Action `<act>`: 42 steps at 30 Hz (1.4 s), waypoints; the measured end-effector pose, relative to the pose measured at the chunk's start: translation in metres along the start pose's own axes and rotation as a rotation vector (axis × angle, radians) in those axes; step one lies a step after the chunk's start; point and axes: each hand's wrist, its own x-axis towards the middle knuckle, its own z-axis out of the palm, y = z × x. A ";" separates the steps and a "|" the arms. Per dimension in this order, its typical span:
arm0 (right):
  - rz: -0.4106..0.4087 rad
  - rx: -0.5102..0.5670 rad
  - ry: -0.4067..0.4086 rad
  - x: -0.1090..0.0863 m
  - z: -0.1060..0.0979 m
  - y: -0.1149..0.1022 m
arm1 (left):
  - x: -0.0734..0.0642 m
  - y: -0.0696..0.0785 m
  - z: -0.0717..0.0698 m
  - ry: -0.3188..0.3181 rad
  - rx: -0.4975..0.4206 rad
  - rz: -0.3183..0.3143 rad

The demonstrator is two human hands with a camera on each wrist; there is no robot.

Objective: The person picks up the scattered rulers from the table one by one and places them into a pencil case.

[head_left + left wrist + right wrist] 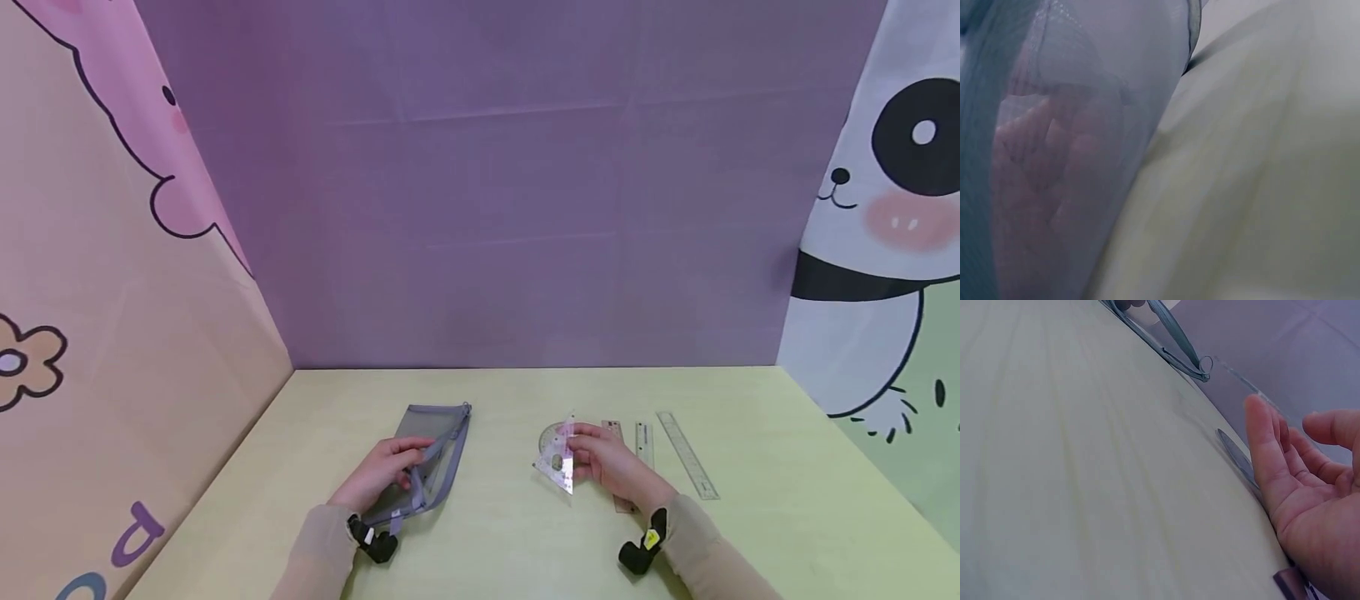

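- Currently, the person's left hand grips a grey see-through mesh pouch with purple-blue fabric trim, which lies on the left part of the pale yellow wood-grained table.
- The left fingers are curled at the pouch's edge; the left wrist view shows a hand blurred behind the mesh, while the right wrist view shows two trimmed edges standing apart.
- The right hand pinches a clear triangular plastic set square with a pink patch between thumb and fingers, to the right of the pouch and well apart from it.
- The set square is tilted up, one corner pointing down toward the table; whether that corner touches the surface cannot be told.
- Just behind the set square shows a clear plastic protractor with a curved edge, partly covered by it.
- A reddish-pink flat ruler lies on the table, its middle hidden by the right hand.
- Beside it lies a clear narrow ruler, its lower end hidden by the same arm.
- Farther right, a longer clear ruler lies slanted.
- Beige sleeves cover both forearms, and a small black camera sits at each wrist.
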 end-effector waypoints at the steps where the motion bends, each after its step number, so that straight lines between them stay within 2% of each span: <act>1: -0.001 0.003 -0.003 0.000 0.000 0.000 | 0.000 0.000 0.000 -0.001 0.002 0.000; 14: 0.002 -0.015 0.003 -0.001 0.002 0.001 | -0.004 -0.003 0.001 0.009 0.018 -0.008; 18: -0.003 -0.010 -0.020 0.001 0.001 0.001 | -0.006 -0.003 0.002 0.009 0.010 -0.007; 29: 0.031 -0.044 -0.044 0.013 0.006 -0.009 | -0.001 -0.002 -0.006 0.001 0.015 -0.005; 42: 0.056 -0.015 -0.091 0.018 0.022 -0.017 | 0.002 -0.001 0.000 0.019 -0.035 -0.026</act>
